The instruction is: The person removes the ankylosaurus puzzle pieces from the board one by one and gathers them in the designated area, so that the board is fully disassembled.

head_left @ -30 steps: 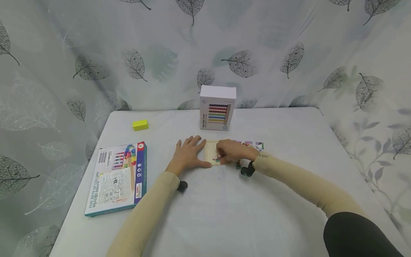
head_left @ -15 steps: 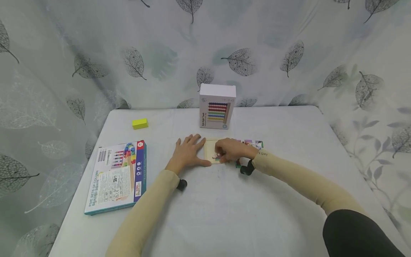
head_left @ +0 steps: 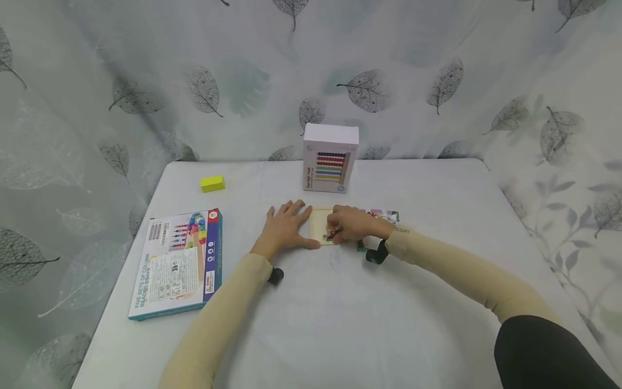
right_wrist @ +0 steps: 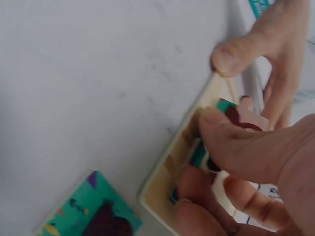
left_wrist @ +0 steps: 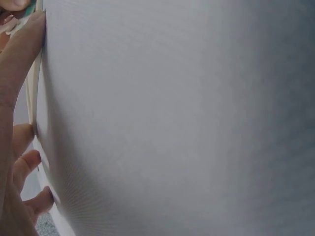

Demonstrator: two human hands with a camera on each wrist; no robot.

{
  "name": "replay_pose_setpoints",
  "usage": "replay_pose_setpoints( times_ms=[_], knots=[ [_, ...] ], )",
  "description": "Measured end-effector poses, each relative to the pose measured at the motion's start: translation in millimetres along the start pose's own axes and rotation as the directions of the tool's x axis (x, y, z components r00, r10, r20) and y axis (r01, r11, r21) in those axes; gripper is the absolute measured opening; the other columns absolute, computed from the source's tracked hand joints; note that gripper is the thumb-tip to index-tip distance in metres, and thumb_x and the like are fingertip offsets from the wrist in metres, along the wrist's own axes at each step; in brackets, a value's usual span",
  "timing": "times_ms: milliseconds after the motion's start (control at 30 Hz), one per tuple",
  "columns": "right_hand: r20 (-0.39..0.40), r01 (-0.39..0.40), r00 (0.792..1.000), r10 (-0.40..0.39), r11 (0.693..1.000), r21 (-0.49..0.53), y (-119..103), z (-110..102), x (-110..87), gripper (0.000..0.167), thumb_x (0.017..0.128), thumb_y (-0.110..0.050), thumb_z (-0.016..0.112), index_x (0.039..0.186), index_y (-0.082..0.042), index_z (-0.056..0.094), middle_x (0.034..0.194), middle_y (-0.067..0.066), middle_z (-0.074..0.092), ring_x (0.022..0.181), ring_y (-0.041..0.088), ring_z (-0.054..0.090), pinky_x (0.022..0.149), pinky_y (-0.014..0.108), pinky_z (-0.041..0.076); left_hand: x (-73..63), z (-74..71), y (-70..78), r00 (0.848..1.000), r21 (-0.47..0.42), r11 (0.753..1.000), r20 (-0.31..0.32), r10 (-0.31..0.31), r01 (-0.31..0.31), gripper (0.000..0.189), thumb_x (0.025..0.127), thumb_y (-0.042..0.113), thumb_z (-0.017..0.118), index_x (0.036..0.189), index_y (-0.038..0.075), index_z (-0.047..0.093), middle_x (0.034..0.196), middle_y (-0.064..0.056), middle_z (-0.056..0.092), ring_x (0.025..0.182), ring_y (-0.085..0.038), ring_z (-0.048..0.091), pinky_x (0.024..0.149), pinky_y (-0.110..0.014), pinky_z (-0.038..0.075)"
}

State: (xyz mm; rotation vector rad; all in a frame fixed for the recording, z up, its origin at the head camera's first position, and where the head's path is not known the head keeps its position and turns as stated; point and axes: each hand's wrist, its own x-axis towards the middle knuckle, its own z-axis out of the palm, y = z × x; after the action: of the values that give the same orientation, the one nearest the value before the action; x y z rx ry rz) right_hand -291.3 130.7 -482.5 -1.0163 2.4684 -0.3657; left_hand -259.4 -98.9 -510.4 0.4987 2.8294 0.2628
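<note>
A shallow pale wooden tray lies on the white table between both hands. My left hand is spread at its left side; in the left wrist view its thumb lies along the tray edge. My right hand is over the tray's right part. In the right wrist view its thumb and fingers pinch a green-printed puzzle piece, largely hidden by them. Beside it in the tray is another puzzle piece with pink and dark red print. A loose green puzzle piece lies outside the tray.
More printed puzzle pieces lie right of the tray, partly behind the right wrist. A white abacus box stands behind it. At left are a flat bead-set box and a yellow block. A leaf-print curtain surrounds the table.
The head view has tilted slightly, so things sit a little higher in it. The right hand's fingers have shifted slightly over the tray; the left hand keeps its place.
</note>
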Motion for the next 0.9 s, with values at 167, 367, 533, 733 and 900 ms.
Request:
replay_pose_setpoints(
  times_ms=[167, 367, 533, 733, 900],
  knots=[
    [-0.023, 0.05, 0.999, -0.047, 0.992, 0.117, 6.8, -9.2, -8.8, 0.007, 0.093, -0.021, 0.073, 0.091, -0.015, 0.071, 0.096, 0.002, 0.067, 0.089, 0.015, 0.059, 0.084, 0.034, 0.052, 2.8, 2.1, 1.3, 1.0, 0.017, 1.0, 0.001, -0.003, 0.003, 0.111, 0.071, 0.086, 0.063, 0.16, 0.033, 0.024, 0.169, 0.003, 0.02, 0.158, -0.03, 0.016, 0.123, -0.069, 0.014],
    [-0.051, 0.055, 0.998, -0.045, 0.973, 0.224, 21.6, -21.7, -25.4, 0.007, 0.096, -0.019, 0.067, 0.094, -0.016, 0.073, 0.092, 0.0, 0.072, 0.085, 0.014, 0.061, 0.078, 0.031, 0.053, 1.6, 2.2, 1.7, 1.0, 0.031, 0.999, 0.01, -0.021, 0.021, 0.112, 0.07, 0.086, 0.064, 0.16, 0.034, 0.023, 0.169, 0.004, 0.019, 0.158, -0.029, 0.015, 0.124, -0.068, 0.013],
    [-0.021, -0.021, 0.999, 0.025, 0.985, 0.171, 43.1, -29.4, -49.3, 0.005, 0.096, -0.019, 0.069, 0.094, -0.015, 0.071, 0.088, -0.001, 0.069, 0.08, 0.014, 0.057, 0.075, 0.029, 0.051, 0.1, 1.3, 2.0, 1.0, 0.023, 1.0, 0.012, -0.019, 0.018, 0.112, 0.071, 0.085, 0.064, 0.161, 0.033, 0.023, 0.169, 0.002, 0.019, 0.158, -0.03, 0.015, 0.124, -0.068, 0.012],
    [0.179, -0.124, 0.979, 0.093, 0.978, 0.169, 65.4, -28.5, -80.4, 0.002, 0.092, -0.012, 0.071, 0.093, -0.013, 0.069, 0.084, -0.001, 0.063, 0.069, 0.011, 0.056, 0.062, 0.025, 0.05, 0.1, 1.2, 2.2, 1.0, 0.025, 1.0, 0.016, -0.018, 0.018, 0.112, 0.071, 0.086, 0.063, 0.161, 0.033, 0.023, 0.169, 0.002, 0.019, 0.158, -0.031, 0.015, 0.124, -0.068, 0.012],
    [0.226, -0.117, 0.972, 0.066, 0.968, 0.223, 74.0, -17.2, -92.0, 0.006, 0.091, -0.012, 0.073, 0.09, -0.013, 0.067, 0.081, -0.002, 0.06, 0.066, 0.009, 0.054, 0.059, 0.024, 0.049, 0.5, 1.1, 2.9, 1.0, 0.024, 1.0, 0.021, -0.021, 0.021, 0.112, 0.071, 0.085, 0.064, 0.161, 0.033, 0.022, 0.169, 0.001, 0.019, 0.158, -0.031, 0.015, 0.124, -0.069, 0.012]
  ],
)
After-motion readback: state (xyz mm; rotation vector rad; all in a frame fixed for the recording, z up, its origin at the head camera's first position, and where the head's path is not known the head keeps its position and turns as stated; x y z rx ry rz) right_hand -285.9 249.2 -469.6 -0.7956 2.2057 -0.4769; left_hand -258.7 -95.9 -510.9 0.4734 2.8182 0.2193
